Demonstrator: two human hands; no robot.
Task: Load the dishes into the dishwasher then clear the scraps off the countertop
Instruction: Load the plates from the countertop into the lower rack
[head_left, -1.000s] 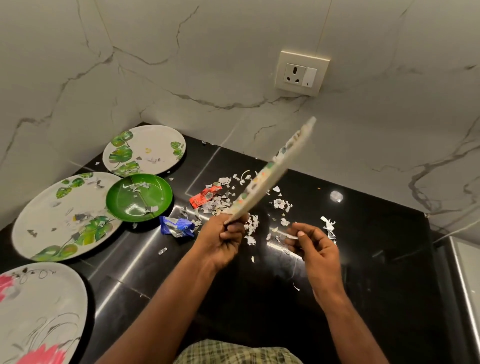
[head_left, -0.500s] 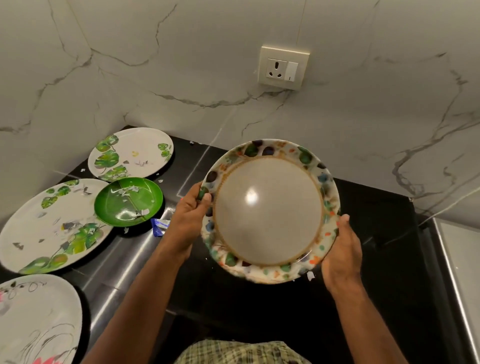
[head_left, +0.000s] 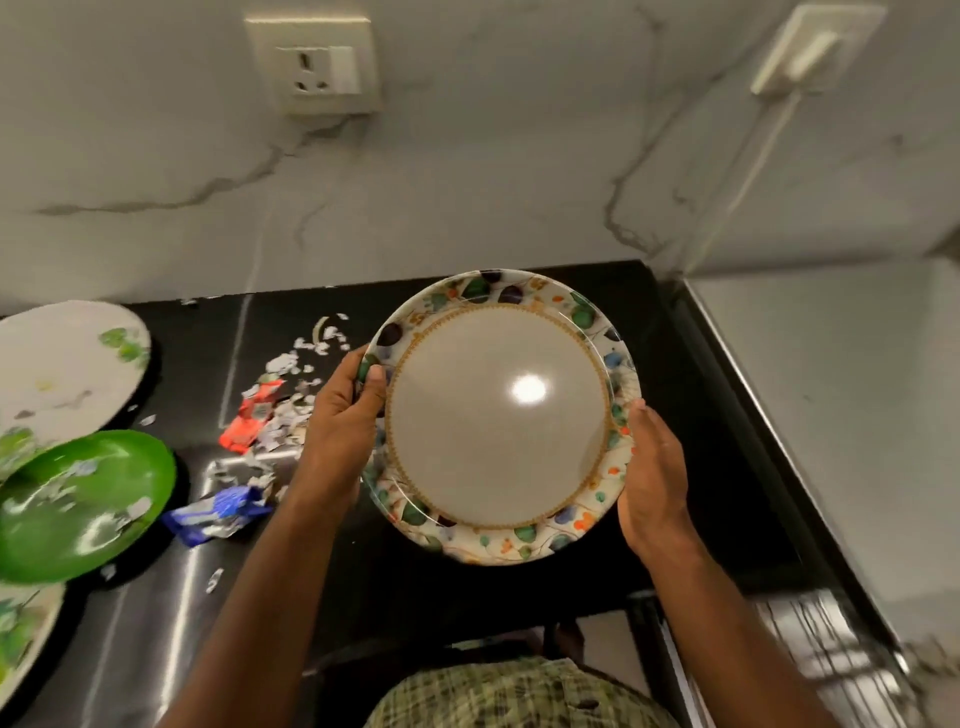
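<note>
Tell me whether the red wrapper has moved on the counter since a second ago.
No. The red wrapper lies in the paper scraps beside the green plate, as before; only the camera swung right.

The floral-rimmed plate (head_left: 498, 415) looks glossy and smooth, a light glare at its centre. The black countertop (head_left: 691, 415) is polished stone; at nine o'clock lie torn paper scraps (head_left: 291, 415), and at eight o'clock a shiny green plate (head_left: 78, 504).

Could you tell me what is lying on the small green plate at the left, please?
Small pale paper scraps lie scattered on the green plate. The frame is blurred, so their exact number is unclear, and whatever sits beneath the plate is covered.
</note>
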